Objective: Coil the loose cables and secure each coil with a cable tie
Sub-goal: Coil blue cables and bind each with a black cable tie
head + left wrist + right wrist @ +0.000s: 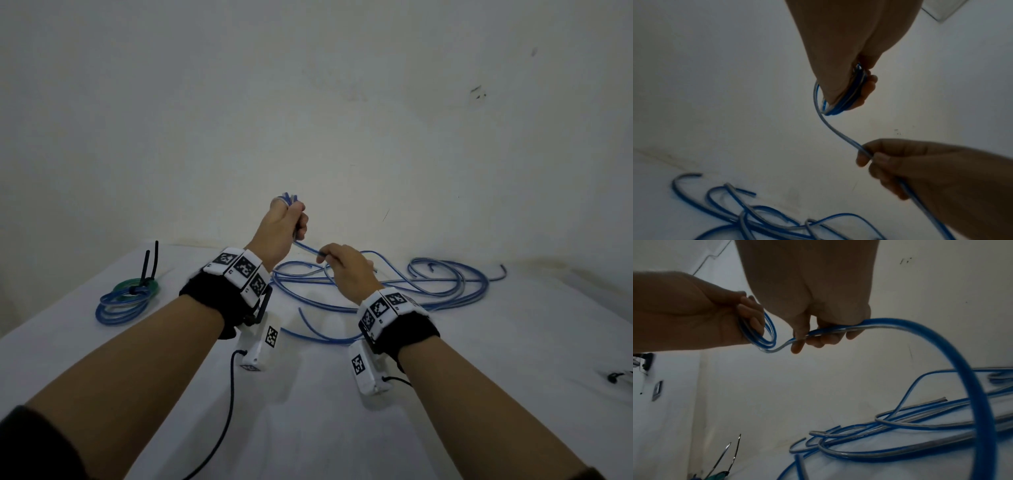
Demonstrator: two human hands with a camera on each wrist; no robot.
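My left hand [287, 219] is raised above the table and grips a small coil of blue cable [287, 198], several turns wound inside the fist [846, 97]. A strand of the blue cable [838, 131] runs down from it to my right hand [337, 262], which pinches it between thumb and fingers [807, 339]. Behind the right hand the cable arcs down [962, 353] to the loose blue cables [428, 284] tangled on the white table [342, 428].
At the table's left lie a blue coil [120, 306] and a green coil [140, 286], with black cable tie tails [152, 260] sticking up. A small dark object [616, 377] sits at the right edge. A pale wall stands just behind the table.
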